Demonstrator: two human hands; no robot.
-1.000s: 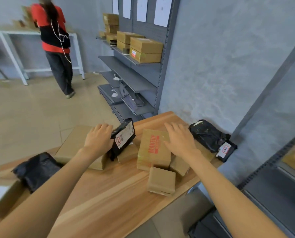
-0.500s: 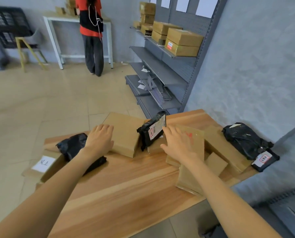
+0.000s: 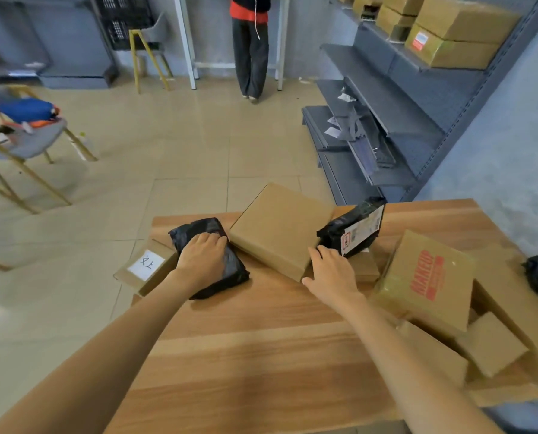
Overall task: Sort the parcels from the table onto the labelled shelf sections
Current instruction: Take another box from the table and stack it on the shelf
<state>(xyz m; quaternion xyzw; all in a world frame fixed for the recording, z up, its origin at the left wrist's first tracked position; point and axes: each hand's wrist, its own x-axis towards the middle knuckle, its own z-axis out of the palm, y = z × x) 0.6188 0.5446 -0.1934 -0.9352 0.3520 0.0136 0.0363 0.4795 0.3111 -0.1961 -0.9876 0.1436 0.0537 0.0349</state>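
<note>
The left hand (image 3: 203, 256) lay flat on a black parcel (image 3: 209, 256) at the table's (image 3: 261, 355) far edge; the right hand (image 3: 332, 272), fingers relaxed, held nothing. A careless tug might have knocked the overhanging labelled box (image 3: 145, 267) to the floor.
</note>
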